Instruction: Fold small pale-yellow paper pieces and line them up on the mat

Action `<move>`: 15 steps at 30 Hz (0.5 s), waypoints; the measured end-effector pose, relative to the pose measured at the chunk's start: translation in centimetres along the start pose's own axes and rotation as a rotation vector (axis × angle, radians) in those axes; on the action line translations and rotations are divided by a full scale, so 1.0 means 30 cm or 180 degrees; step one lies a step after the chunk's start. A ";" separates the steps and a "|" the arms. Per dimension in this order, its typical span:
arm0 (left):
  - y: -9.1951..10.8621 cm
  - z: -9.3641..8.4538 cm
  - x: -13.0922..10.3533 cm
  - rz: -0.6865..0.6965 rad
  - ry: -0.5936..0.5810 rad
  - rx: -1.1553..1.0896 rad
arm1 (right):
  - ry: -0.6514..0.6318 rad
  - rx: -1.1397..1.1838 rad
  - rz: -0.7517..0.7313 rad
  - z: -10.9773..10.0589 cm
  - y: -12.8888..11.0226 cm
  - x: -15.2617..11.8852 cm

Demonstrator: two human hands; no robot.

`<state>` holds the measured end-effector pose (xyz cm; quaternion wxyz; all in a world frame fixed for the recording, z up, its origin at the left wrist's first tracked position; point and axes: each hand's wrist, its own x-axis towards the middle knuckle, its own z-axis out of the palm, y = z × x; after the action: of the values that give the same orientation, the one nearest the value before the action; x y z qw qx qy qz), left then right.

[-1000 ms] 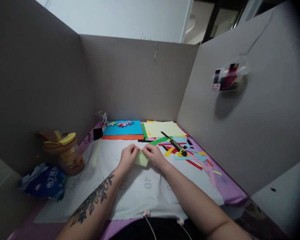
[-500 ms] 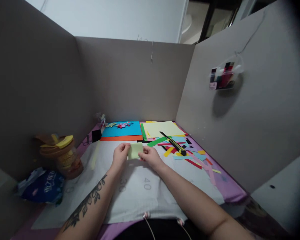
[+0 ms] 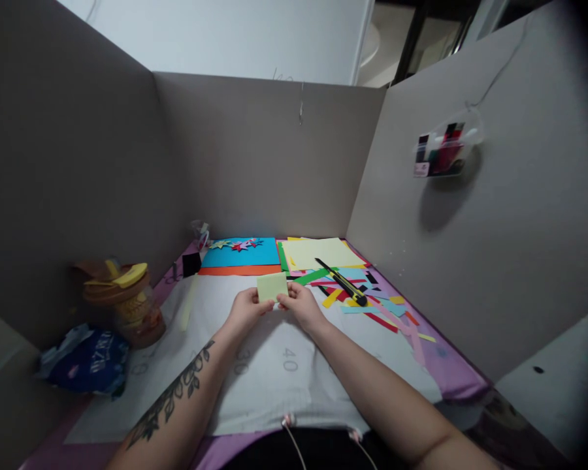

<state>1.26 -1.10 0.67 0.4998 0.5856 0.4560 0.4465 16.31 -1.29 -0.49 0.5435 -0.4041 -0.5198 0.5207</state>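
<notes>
at the middle of the frame, both hands grip a small, squarish pale green paper piece (image 3: 273, 287). the left hand (image 3: 246, 307) pinches its lower left corner, while the right hand (image 3: 302, 305) has a thumb at the lower right corner and fingers along the right edge. the paper stands up beyond the thumbs, its broad face towards the wearer and its top edge running nearly level across the frame. it looks close to square, so i can't pick out a clear long axis, and neither hand is plainly nearer; it sits between them, touching both.

beneath the hands lies a white printed sheet (image 3: 269, 398) on the purple-covered worktop (image 3: 453, 375). just right of centre, a black and yellow utility knife (image 3: 343, 284) slants across loose coloured paper strips (image 3: 332, 298), nearer the right hand. past the left hand, paper star shapes (image 3: 240, 246) rest on a bright blue sheet (image 3: 240, 258); a pale yellow strip (image 3: 188, 303) lies left of that hand.
</notes>
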 end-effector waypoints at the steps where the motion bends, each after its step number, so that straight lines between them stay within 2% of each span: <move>1: 0.000 -0.001 0.002 0.0021 0.0019 0.0015 | -0.0049 0.0102 -0.0002 0.005 0.001 -0.001; 3: 0.003 -0.001 0.004 0.0070 0.0027 0.0007 | -0.0062 0.0207 0.0002 0.015 0.002 -0.002; 8: 0.017 -0.002 0.006 0.0101 -0.0077 -0.0092 | 0.0193 0.0064 -0.0074 0.019 -0.009 -0.005; 15: -0.002 -0.011 0.012 -0.0045 -0.0270 -0.0331 | 0.0108 -0.0059 0.0043 -0.013 -0.015 0.003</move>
<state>1.01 -0.68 0.65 0.5515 0.5740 0.4147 0.4409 16.76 -1.23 -0.08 0.5450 -0.4214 -0.5126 0.5125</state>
